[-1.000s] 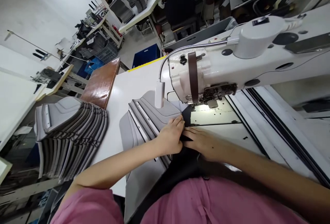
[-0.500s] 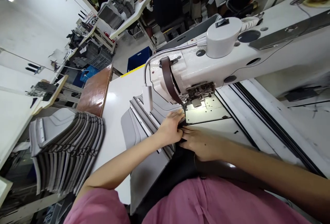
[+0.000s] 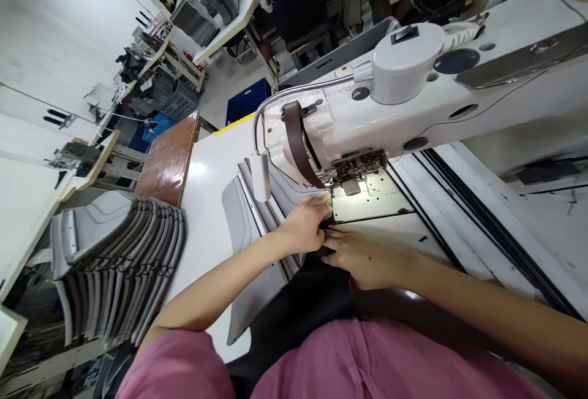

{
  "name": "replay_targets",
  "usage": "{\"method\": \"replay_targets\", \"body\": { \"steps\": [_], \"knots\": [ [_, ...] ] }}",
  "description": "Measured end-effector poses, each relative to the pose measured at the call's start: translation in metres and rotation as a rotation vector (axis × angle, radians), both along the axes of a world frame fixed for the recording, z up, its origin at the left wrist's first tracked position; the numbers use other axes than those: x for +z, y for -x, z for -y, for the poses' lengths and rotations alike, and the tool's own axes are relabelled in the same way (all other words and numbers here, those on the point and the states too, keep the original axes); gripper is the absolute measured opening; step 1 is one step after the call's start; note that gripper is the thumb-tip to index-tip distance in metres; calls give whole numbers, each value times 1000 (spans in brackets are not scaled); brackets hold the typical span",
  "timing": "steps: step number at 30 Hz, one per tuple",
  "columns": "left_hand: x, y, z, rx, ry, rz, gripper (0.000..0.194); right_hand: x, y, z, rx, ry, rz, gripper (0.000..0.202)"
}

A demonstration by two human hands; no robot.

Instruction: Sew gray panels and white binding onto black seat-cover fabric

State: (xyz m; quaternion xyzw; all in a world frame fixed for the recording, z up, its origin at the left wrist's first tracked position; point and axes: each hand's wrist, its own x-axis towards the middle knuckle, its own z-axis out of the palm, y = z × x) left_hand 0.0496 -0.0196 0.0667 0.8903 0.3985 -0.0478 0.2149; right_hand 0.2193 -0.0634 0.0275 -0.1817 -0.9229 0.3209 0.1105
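A grey padded seat cover piece [image 3: 255, 304] with black material [image 3: 303, 292] along its side lies at the sewing machine [image 3: 321, 123], partly beneath the machine's head. Close to the needle, my left hand [image 3: 303, 224] is closed on the cover's dark edge, its fingertips beside the lit needle plate [image 3: 362, 200]. My right hand [image 3: 367, 258] pinches the black material just nearer to me, its fingers almost touching my left thumb. Both hands hide part of the edge between them. A brown strap [image 3: 298, 141] hangs on the machine head.
A tall stack of similar grey covers [image 3: 124, 252] stands at the left. Beyond the white table [image 3: 202, 203] are a brown board [image 3: 168, 157] and a blue bin [image 3: 248, 102]. A small lamp [image 3: 260, 177] hangs over the cover. A person in dark clothes [image 3: 294, 0] is at the back.
The grey cover has slid forward, away from my body, and its near corner sits higher in view. My hands keep nearly the same place and hold. The camera has shifted slightly.
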Motion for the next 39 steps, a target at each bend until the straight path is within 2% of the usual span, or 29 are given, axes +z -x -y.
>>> {"method": "replay_targets", "body": {
  "steps": [7,18,27,33,39],
  "knots": [
    [8,-8,-6,9,37,-34,25,2,-4,-2,-11,33,-46,25],
    [4,-10,-2,5,-7,-49,26,10,-6,-1,1,59,30,30],
    [-2,-9,1,126,-20,32,31,4,-4,-2,-26,74,28,30],
    [-7,-8,14,200,-27,48,36,-3,-2,3,-31,29,27,33],
    [-5,-12,13,268,-51,66,24,-4,-2,-2,-78,0,47,30]
  ]
}}
